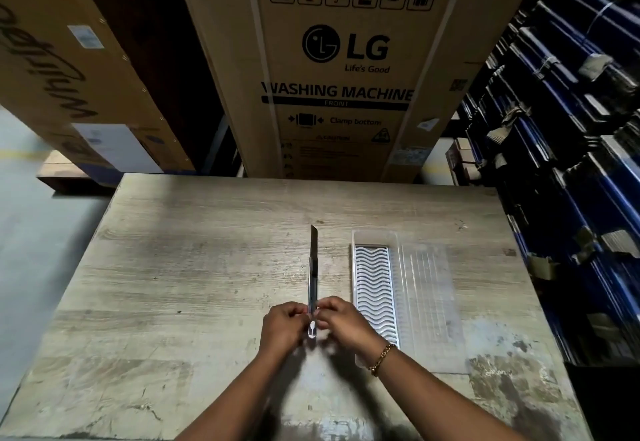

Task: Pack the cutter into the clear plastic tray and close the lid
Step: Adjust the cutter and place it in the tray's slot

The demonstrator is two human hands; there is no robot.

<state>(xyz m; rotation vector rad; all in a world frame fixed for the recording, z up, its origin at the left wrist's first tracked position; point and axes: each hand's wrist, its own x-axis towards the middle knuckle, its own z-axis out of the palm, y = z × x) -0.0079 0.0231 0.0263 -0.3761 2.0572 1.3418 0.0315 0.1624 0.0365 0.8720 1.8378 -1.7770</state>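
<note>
A long slim cutter [313, 267] with its dark blade extended points away from me over the middle of the wooden table [180, 267]. My left hand [282, 324] and my right hand [341, 319] both pinch its near end, one on each side. Just right of the cutter lies the clear plastic tray [373, 295], open, with a white wavy-ribbed bottom. Its transparent lid [431, 302] is folded out flat to the right of it. The tray holds nothing.
A large LG washing machine carton [346, 66] stands behind the table's far edge. More cartons [69, 70] lean at the left. Stacked blue bundles [571, 129] fill the right side, close to the table's right edge.
</note>
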